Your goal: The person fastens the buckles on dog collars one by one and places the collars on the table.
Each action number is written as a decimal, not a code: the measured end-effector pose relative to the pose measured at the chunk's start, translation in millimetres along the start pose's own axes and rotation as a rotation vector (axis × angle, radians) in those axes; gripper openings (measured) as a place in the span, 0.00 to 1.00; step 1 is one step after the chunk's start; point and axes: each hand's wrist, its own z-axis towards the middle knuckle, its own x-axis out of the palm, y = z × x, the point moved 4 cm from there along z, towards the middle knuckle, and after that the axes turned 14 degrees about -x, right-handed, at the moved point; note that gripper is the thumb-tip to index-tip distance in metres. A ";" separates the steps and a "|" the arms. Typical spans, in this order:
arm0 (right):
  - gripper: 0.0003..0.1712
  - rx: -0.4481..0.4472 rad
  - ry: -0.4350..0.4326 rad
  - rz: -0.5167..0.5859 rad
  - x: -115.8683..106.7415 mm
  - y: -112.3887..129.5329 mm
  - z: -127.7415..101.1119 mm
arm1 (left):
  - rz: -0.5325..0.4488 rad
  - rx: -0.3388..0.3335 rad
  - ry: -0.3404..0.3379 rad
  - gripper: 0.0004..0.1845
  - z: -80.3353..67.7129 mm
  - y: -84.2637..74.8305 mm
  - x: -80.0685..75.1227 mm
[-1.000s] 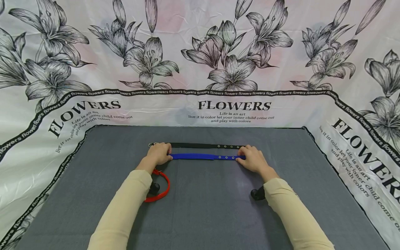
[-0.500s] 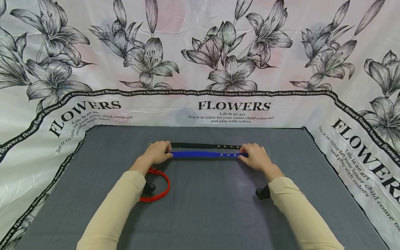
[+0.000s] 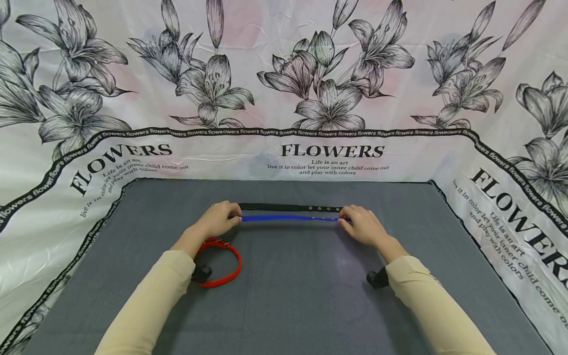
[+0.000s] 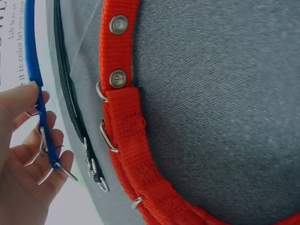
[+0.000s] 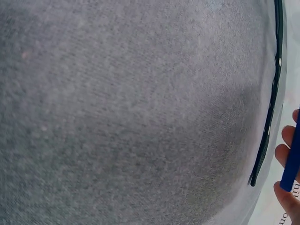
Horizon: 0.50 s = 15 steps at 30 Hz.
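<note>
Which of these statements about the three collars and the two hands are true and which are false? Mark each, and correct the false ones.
1. The left hand and right hand hold the blue collar by its two ends. True.
2. The black collar is coiled in a loop. False: it lies stretched out straight on the grey mat.
3. The red collar lies under the left forearm. True.
4. The blue collar lies beyond the black one. False: it is on the nearer side.

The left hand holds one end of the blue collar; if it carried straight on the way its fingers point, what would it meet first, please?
Probably the black collar, lying just beyond the blue collar that the left hand pinches. Height is unclear; the hand might pass above it.
</note>
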 end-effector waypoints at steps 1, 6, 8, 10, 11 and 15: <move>0.07 -0.006 -0.014 -0.001 -0.6 0.6 -0.1 | -0.004 0.003 -0.004 0.07 -0.4 0.7 0.2; 0.04 -0.022 -0.052 0.011 -2.0 2.6 -1.1 | -0.045 0.008 -0.033 0.10 -4.7 3.3 -1.5; 0.03 -0.008 -0.045 0.030 -2.2 3.2 -2.4 | -0.067 -0.006 -0.048 0.10 -7.4 3.9 -3.4; 0.02 0.011 -0.041 0.056 -2.8 3.5 -4.0 | -0.094 -0.032 -0.063 0.11 -8.9 5.8 -4.4; 0.02 0.018 -0.040 0.066 -3.2 3.6 -4.7 | -0.109 -0.049 -0.071 0.12 -9.7 6.9 -5.0; 0.03 0.040 -0.039 0.105 -5.0 4.9 -6.6 | -0.172 -0.119 -0.109 0.14 -11.4 11.9 -6.9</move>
